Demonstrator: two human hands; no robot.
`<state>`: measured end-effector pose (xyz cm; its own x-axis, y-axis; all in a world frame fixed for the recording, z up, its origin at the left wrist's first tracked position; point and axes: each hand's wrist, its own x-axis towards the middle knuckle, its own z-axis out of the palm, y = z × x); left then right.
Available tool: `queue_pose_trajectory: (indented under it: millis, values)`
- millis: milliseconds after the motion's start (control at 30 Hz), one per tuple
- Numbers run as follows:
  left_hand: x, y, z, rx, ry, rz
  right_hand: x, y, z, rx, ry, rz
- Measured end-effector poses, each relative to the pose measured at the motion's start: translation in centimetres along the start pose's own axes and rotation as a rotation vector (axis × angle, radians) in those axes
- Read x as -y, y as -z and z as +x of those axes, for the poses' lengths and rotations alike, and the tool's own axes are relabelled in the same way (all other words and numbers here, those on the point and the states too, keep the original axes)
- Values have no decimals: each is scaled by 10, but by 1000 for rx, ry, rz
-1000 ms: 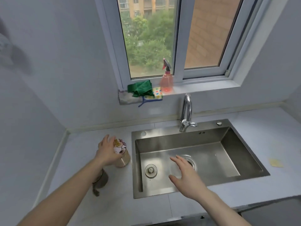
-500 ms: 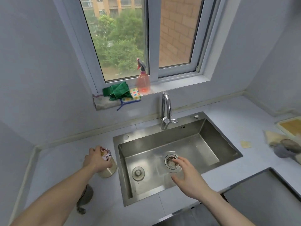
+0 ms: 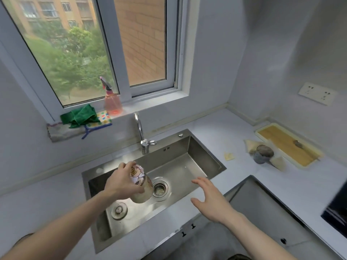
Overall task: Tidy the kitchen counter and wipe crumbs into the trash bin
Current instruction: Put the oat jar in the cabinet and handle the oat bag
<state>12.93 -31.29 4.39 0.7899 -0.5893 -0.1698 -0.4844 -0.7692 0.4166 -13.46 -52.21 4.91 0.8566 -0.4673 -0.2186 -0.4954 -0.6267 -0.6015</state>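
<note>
left hand grips tilted cartoon-print glass jar over steel sink; right hand spread, empty beside it; one-handed grip could slip

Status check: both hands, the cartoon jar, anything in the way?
Left hand grips cartoon-printed glass jar above steel sink. Right hand open, empty. Path clear.

Cup now lifted over sink

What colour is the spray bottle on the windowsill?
The spray bottle is see-through pink, seen in the head view.
</note>
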Motion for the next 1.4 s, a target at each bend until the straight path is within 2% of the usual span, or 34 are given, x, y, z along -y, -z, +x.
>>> queue_pose_trajectory:
  millis: [333, 500, 767, 1067, 1400]
  values:
    - [-206, -58, 7, 41, -311, 48, -130, 105, -61, -130, -108, -10]
    - [-285, -85, 17, 106, -391, 76, -182, 148, -80, -199, -177, -15]
    - [-394, -138, 81, 204, -493, 149, -260, 198, -77, -293, -343, 58]
    - [-474, -199, 174, 307, -536, 210, -312, 246, -25, -321, -471, 105]
    - [-510, -239, 254, 370, -486, 256, -336, 253, 15, -312, -548, 132]
